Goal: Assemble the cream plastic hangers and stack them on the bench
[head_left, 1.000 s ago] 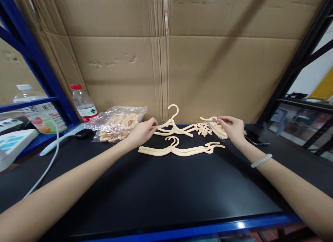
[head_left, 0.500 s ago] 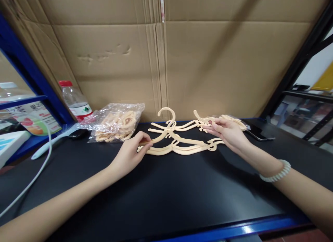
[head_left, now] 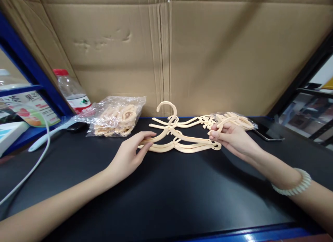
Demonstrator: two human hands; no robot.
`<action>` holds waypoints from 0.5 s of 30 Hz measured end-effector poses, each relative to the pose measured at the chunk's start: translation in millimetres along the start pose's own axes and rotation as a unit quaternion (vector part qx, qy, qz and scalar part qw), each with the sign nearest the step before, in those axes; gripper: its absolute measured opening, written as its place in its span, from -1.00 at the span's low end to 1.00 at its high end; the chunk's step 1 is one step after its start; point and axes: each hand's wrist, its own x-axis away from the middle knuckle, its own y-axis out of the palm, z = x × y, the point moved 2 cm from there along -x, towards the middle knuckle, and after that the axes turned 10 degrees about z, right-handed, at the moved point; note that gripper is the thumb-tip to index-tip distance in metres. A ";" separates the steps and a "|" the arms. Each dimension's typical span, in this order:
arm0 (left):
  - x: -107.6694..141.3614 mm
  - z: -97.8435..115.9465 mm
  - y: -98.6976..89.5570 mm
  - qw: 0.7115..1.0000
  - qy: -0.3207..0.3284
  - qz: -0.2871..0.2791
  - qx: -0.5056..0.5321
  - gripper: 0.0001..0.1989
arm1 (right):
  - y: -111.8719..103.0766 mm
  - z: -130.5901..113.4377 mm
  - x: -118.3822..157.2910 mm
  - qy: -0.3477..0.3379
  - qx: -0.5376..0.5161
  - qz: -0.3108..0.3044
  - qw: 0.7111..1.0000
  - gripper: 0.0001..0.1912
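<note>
My left hand (head_left: pixel 130 152) pinches the left arm of a cream plastic hanger (head_left: pixel 187 138), which is held with its hook upward. At the hanger's right end, my right hand (head_left: pixel 235 140) has a small curved cream plastic piece (head_left: pixel 223 122) between thumb and fingers. The piece is close to the hanger's tip; whether they touch I cannot tell. Below and behind the held hanger, stacked cream hangers (head_left: pixel 192 150) lie on the black table (head_left: pixel 166 197). Farther back lies another set of hangers (head_left: pixel 189 123), with loose small cream pieces (head_left: pixel 206 121) at its right end.
A clear bag of cream plastic parts (head_left: pixel 118 119) lies at the back left, another bag (head_left: pixel 240 121) at the back right beside a phone (head_left: pixel 269 132). A red-capped bottle (head_left: pixel 75 94), a light blue brush (head_left: pixel 53 132) and a white cable (head_left: pixel 44 158) are at left. Cardboard (head_left: pixel 221 61) stands behind.
My right hand has brought the small curved piece down and closer to the hanger's right end, turning it. My left hand keeps its grip. The view has shifted slightly.
</note>
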 end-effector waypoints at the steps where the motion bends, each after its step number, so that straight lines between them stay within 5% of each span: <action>1: 0.5 0.5 -0.4 1.000 0.005 0.001 -0.006 -0.76 | 0.6 -0.5 0.8 0.006 -0.004 -0.003 1.000 -0.62; 15: 3.4 0.9 1.2 0.999 0.039 0.011 -0.025 -0.83 | 1.2 0.2 7.7 0.180 -0.054 -0.166 0.968 -0.77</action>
